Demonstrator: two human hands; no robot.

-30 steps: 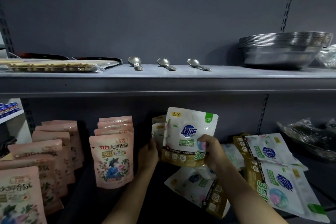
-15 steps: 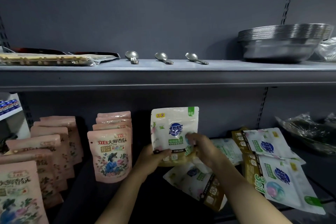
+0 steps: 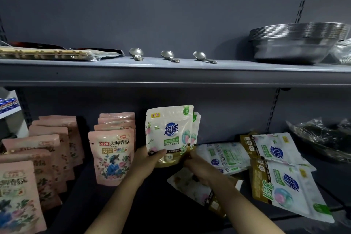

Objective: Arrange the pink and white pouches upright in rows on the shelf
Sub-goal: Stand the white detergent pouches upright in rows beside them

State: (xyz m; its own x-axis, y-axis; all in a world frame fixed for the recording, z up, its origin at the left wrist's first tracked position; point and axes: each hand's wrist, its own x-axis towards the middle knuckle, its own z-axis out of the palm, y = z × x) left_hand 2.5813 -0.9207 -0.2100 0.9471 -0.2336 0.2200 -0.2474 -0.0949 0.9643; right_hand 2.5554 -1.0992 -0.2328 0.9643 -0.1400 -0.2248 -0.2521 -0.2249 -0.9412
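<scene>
Both hands, left (image 3: 147, 159) and right (image 3: 197, 165), pinch white pouch (image 3: 169, 135) bottom corners; long axis upright, just before white row (image 3: 196, 129), mid-shelf (image 3: 171, 214).

Both bare forearms rose from the lower edge of the frame and converged at lower centre. The left hand (image 3: 147, 161) sat palm inward, thumb laid across the front of the white pouch (image 3: 169, 135) at its lower left corner. The right hand (image 3: 197, 169) pinched the pouch's lower right corner, fingers curled, wrist angled toward lower right.
</scene>
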